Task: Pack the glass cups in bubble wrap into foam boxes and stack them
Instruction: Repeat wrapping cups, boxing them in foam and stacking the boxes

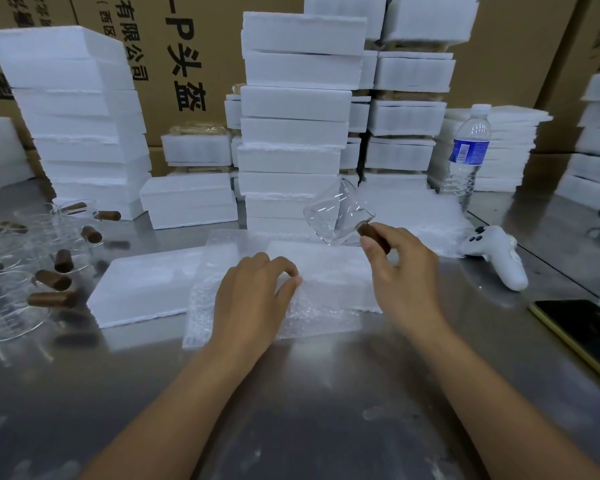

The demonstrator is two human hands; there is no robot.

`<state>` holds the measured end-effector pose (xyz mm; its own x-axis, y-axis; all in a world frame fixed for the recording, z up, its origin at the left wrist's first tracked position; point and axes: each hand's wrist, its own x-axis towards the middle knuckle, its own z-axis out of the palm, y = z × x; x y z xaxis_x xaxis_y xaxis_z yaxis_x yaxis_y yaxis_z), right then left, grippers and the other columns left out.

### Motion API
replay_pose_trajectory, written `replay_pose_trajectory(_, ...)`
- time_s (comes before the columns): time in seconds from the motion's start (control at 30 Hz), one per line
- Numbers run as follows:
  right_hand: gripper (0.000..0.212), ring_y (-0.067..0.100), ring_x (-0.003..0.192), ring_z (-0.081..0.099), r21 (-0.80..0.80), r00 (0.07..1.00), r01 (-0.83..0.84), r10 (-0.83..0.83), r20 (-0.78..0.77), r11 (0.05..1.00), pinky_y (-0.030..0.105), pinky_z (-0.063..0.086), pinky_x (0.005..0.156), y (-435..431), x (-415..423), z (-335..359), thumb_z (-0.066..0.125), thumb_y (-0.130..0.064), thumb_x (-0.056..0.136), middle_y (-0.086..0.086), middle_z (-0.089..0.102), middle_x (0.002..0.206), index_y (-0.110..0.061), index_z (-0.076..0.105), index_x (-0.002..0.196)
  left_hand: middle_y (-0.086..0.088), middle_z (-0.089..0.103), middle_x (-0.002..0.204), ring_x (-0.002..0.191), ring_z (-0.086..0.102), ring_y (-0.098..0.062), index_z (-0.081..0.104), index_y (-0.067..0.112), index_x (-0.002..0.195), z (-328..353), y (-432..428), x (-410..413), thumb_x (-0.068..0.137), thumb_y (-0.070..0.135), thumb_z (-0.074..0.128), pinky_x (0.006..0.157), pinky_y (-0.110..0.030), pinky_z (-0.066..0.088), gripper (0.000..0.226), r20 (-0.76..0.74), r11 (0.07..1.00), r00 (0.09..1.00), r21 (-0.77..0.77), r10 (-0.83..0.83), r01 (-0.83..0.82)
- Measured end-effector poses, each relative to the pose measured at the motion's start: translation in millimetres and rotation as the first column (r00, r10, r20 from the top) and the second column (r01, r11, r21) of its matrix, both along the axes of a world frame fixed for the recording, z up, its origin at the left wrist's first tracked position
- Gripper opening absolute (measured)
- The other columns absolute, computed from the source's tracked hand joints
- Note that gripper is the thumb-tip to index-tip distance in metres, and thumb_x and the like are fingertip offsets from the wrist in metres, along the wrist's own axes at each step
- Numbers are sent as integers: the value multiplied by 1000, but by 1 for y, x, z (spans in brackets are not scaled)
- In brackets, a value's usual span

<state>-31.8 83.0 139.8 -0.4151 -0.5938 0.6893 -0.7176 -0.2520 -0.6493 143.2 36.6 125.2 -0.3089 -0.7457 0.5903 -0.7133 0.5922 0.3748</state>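
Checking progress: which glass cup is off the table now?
The glass cup the right hand holds by its brown handle; the other cups lie far left.
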Motion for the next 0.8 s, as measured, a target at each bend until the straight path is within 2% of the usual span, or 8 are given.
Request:
replay_pose_trajectory(0.07, 16, 18, 84, 57, -11, 1000, -8, 8, 0, 1000, 34, 46, 82, 2, 1, 1, 59, -21, 90, -7, 62, 81, -20, 70, 102, 12, 40, 65, 68, 44, -12, 65, 29, 88, 1, 0, 1, 91, 32, 60, 64, -28, 34, 7, -78, 1000, 997, 19, -11, 12)
replay_pose_trajectory(0.13, 16, 17, 83, 56, -27, 1000, -13, 14, 6, 1000, 33, 45, 81, 2, 0, 2, 59, -21, 90, -13, 60, 78, -20, 70, 102, 8, 47, 60, 65, 47, -10, 61, 32, 78, 0, -1, 3, 88, 26, 63, 62, -27, 40, 11, -228, 997, 973, 69, -25, 41)
replay_pose_trajectory(0.23, 16, 15, 82, 55, -27, 1000, -1, 1, 21, 1000, 32, 44, 81, 2, -1, 3, 58, -20, 91, -20, 56, 76, -20, 70, 102, 7, 58, 65, 70, 53, -5, 59, 32, 73, 3, -2, 7, 86, 22, 65, 59, -12, 40, 17, -441, 986, 898, 150, 5, 69)
replay_pose_trajectory(0.37, 16, 16, 82, 55, -22, 1000, 23, -22, 17, 999, 32, 43, 80, 3, -2, 3, 57, -21, 91, -23, 55, 76, -20, 69, 102, 10, 63, 72, 72, 55, 0, 59, 29, 73, 6, -6, 12, 86, 17, 63, 57, -2, 37, 19, -599, 970, 796, 234, 87, 69)
replay_pose_trajectory(0.53, 16, 18, 82, 53, 47, 996, 48, -45, -72, 998, 42, 43, 85, 4, -2, 2, 56, -24, 92, -13, 58, 78, -21, 69, 102, 8, 65, 74, 67, 55, 2, 58, 28, 76, 8, -6, 13, 88, 18, 62, 57, -3, 36, 17, -669, 969, 738, 228, 87, 92)
replay_pose_trajectory(0.6, 16, 17, 83, 51, 93, 983, 108, -92, -160, 990, 40, 39, 83, 5, -3, 1, 55, -25, 93, -8, 61, 82, -23, 68, 102, 9, 65, 75, 70, 56, 1, 57, 29, 77, 10, -4, 13, 89, 17, 60, 59, -4, 36, 18, -675, 976, 736, 189, 49, 109)
replay_pose_trajectory(0.73, 17, 14, 82, 44, 159, 932, 180, -117, -343, 971, 29, 24, 77, 9, -2, 3, 54, -27, 94, -12, 54, 82, -24, 67, 103, 12, 63, 77, 73, 55, 0, 55, 32, 78, 14, 3, 10, 91, 15, 59, 63, -6, 37, 23, -661, 984, 748, 94, -54, 154)
replay_pose_trajectory(0.8, 16, 16, 83, 48, 186, 923, 145, -65, -379, 972, 31, 29, 80, 10, 1, 4, 55, -25, 94, -8, 60, 85, -22, 68, 103, 15, 62, 78, 75, 55, 3, 54, 33, 78, 16, 8, 9, 91, 14, 60, 66, -6, 36, 24, -631, 984, 768, 37, -111, 172)
